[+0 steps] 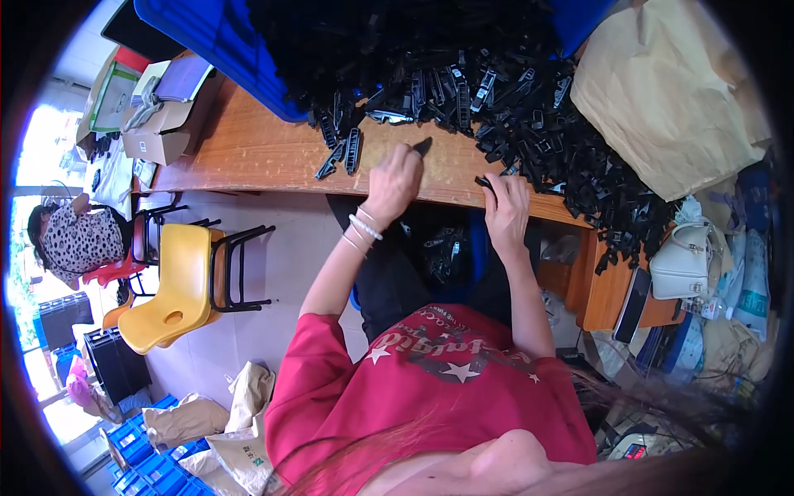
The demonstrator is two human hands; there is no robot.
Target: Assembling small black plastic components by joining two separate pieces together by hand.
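My left hand (395, 180) is closed over the wooden table, with a dark plastic piece (423, 147) sticking out past its fingers. At the table's near edge, my right hand (508, 205) pinches a small black plastic part (483, 182) between thumb and fingers. Just beyond my hands lie several long black ribbed plastic pieces (353, 150). A large heap of small black plastic parts (546, 157) spreads to the right of my right hand. The exact shape of what each hand holds is partly covered by the fingers.
A blue crate (240, 51) full of black parts lies tipped at the back. A brown paper bag (670, 91) stands at the right, near a white handbag (680, 263) and a phone (632, 306). Left are a yellow chair (178, 285) and a seated person (81, 240).
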